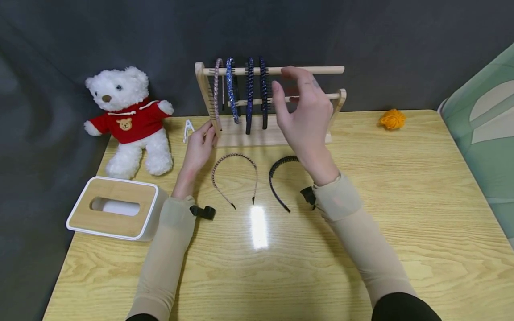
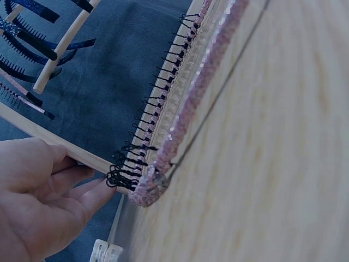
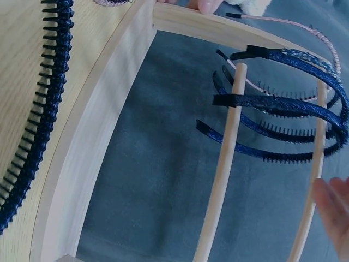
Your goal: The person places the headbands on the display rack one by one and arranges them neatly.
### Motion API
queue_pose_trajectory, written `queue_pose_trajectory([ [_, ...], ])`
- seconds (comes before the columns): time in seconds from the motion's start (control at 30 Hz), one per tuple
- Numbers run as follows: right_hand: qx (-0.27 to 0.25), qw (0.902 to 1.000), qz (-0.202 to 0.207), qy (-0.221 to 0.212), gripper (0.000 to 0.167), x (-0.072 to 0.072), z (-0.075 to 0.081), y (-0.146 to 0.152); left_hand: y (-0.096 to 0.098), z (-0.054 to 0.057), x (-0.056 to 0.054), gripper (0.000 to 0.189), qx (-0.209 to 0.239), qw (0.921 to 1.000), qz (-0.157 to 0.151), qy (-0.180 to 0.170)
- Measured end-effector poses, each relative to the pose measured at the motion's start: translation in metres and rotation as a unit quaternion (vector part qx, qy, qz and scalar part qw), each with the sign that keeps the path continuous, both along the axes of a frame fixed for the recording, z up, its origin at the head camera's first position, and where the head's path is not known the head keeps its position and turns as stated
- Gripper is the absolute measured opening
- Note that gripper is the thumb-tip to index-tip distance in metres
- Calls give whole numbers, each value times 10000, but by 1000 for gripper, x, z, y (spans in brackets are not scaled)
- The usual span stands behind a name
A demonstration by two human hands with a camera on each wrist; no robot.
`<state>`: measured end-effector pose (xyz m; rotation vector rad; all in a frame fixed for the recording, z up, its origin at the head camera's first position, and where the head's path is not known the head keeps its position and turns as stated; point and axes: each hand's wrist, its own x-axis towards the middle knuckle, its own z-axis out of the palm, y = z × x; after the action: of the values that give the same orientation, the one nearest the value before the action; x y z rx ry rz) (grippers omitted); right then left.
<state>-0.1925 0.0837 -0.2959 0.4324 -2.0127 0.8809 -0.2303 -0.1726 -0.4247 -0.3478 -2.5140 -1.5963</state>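
A wooden headband rack (image 1: 257,137) stands at the back of the table. My left hand (image 1: 199,145) grips the lower left end of its frame, fingertips on the wood in the left wrist view. Several headbands hang over the rods: a pink one (image 1: 217,89), a glittery blue one (image 1: 230,84) and dark blue toothed ones (image 1: 250,96). My right hand (image 1: 307,113) is raised at the upper rod (image 1: 333,70), right of the headbands, thumb and index finger apart with nothing between them. On the table lie a pink headband (image 1: 234,155) and a dark blue toothed headband (image 1: 274,171), the latter partly hidden by my right arm.
A white teddy bear (image 1: 126,120) in a red sweater sits at the left. In front of it is a tissue box (image 1: 116,229) with a wooden lid. A white clip (image 1: 187,130) lies beside my left hand, and orange yarn (image 1: 392,119) at the back right.
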Motion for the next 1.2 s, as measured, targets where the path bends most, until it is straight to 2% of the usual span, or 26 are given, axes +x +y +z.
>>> queue_pose_trajectory([
  [0.23, -88, 9982, 342, -479, 30, 9, 3, 21, -1, 0, -2, 35, -22, 10000, 64, -14],
  [0.5, -187, 9904, 430, -1303, 26, 21, -1, 49, 0, 3, -1, 34, -27, 10000, 72, -13],
  [0.87, 131, 9718, 409, -2318, 25, 30, -19, 81, 0, 2, -1, 33, -84, 9999, 107, -2],
  [1.2, 565, 9523, 443, -2965, 25, 23, -44, 105, 0, 0, -2, 31, -67, 9999, 129, -2],
])
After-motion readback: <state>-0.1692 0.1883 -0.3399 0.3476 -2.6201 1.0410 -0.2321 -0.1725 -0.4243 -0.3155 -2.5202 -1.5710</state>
